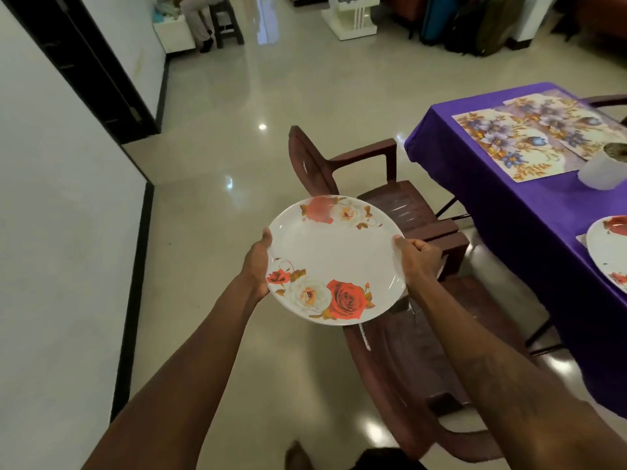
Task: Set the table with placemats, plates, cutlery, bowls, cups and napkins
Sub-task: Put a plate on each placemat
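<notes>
plate (334, 262): I see a white plate with red and cream roses, face up and tipped slightly, held in the air over the floor and chairs. It is left of the counter and well apart from it.
left hand (256, 266): it grips the plate's left rim with the thumb on top. The fingers are hidden underneath.
right hand (419, 259): it grips the right rim with the thumb over the edge and the fingers curled below.
counter (509, 212): it stands on the right under a purple cloth.
placemats (509, 144): two floral mats lie at the counter's far end, overlapping.
second plate (607, 252): it carries the same rose pattern, lies on the near part of the counter, and is cut off by the right edge.
white vessel (602, 167): it stands at the near mat's right corner. I cannot tell whether it is a cup or a bowl.
chairs (373, 184): two brown plastic chairs stand along the counter's left side, the nearer one beneath my right forearm.
floor (237, 147): glossy pale tile.
</notes>
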Motion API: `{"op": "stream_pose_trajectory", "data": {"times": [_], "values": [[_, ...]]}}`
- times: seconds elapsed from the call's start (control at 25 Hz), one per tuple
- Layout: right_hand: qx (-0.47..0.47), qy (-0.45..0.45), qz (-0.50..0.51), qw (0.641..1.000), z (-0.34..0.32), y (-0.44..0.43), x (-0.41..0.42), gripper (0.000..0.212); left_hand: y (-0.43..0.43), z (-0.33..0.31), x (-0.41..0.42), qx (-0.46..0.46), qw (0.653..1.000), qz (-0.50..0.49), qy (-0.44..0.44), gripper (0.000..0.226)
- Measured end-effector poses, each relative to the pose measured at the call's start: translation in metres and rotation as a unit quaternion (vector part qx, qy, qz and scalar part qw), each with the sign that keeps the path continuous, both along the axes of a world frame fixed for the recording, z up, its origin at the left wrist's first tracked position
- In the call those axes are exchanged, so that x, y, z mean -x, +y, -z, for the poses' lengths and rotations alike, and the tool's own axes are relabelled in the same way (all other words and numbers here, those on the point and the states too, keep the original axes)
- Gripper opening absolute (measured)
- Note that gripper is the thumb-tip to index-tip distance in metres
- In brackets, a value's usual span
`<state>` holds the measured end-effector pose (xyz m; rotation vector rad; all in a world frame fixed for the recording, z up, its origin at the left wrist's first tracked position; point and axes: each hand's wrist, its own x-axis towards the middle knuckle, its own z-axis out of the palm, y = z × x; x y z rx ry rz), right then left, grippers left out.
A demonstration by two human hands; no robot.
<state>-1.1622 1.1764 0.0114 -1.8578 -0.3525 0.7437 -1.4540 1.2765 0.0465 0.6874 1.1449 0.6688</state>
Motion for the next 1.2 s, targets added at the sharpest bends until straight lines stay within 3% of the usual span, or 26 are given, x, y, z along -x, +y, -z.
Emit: {"op": "stream_pose_trajectory", "data": {"times": [0.32,0.72,1.2], "values": [[-0.037,0.01,0.059,0.997,-0.002,0.106,0.024,0.019,0.146,0.0,0.009,-0.005,0.998,0.067,0.012,0.058],[-0.042,0.017,0.091,0.995,0.006,0.301,-0.027,0.029,0.381,-0.001,-0.061,-0.009,0.996,0.074,0.053,0.05],[0.001,-0.008,0.189,0.982,0.035,0.537,-0.088,0.032,0.672,0.037,-0.164,0.03,0.978,0.201,0.042,0.051]]}}
